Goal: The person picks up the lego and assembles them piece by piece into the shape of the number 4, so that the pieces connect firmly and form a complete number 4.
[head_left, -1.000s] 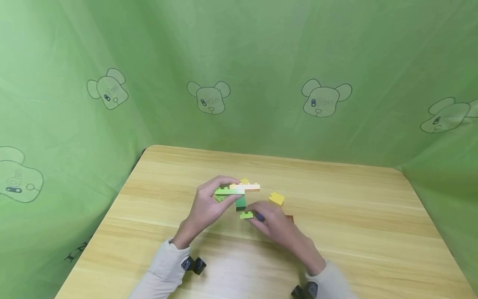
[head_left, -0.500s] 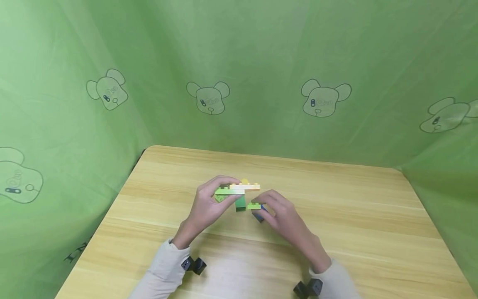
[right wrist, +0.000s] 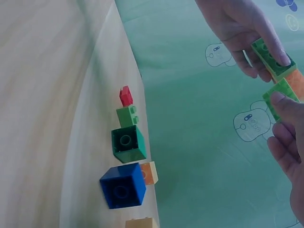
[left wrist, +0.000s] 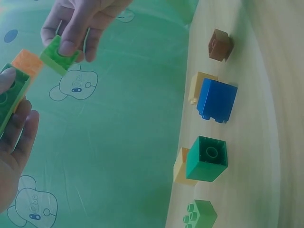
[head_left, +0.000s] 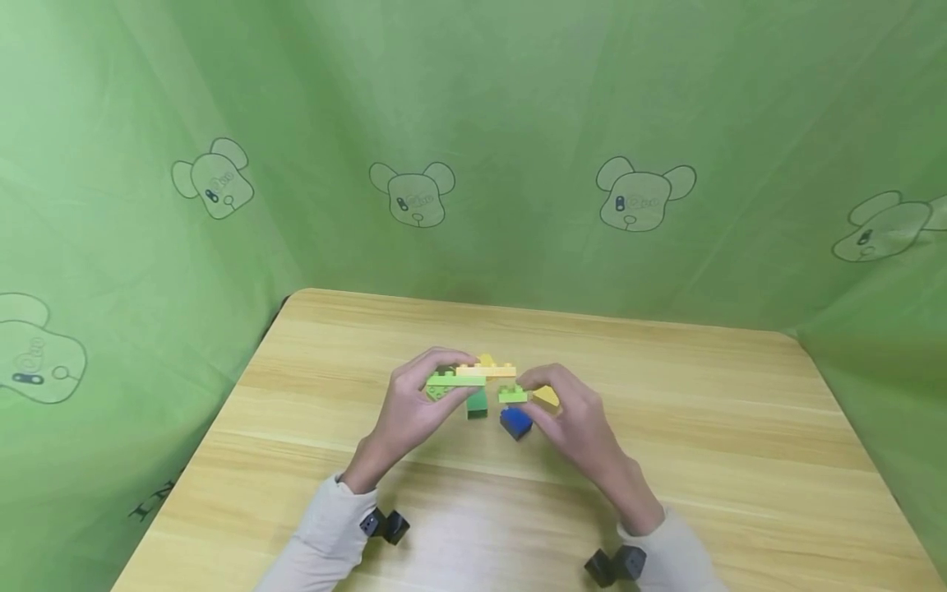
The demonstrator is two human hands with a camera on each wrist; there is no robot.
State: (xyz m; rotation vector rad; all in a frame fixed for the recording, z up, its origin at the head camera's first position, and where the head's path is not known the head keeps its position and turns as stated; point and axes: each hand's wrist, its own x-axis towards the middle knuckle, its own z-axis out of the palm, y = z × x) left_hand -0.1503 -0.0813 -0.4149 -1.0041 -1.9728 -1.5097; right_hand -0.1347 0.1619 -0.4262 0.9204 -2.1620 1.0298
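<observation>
Brick stack in the left hand [head_left: 413, 404]: a long lime-green brick [head_left: 456, 381] joined to a long orange brick [head_left: 486, 372] that juts out towards 3 o'clock in the head view. Thumb and fingers curve round the lime-green one, parted only by its width, and cover part of it. At 4 o'clock from the orange brick, just beside it, a small lime-green brick [head_left: 513, 395] sits pinched between the thumb and fingertips of the right hand [head_left: 575, 418].

All three are held above the wood-grain tabletop [head_left: 473, 493], over loose bricks. A blue brick [head_left: 515, 423] lies at 6 o'clock from the small one. From the blue, a dark green brick [head_left: 477, 403] is at 10 o'clock, its top partly hidden by the held stack, and a yellow brick [head_left: 547, 395] at 2 o'clock, half behind the right hand. A studded light green brick [head_left: 438, 393] lies at 9 o'clock from the dark green one; another yellow brick [head_left: 485, 359] peeks out at 12. Only the wrist views show a brown brick [left wrist: 220, 45] and a red brick [right wrist: 125, 96]. Green curtain [head_left: 518, 271] rises at 12 o'clock.
</observation>
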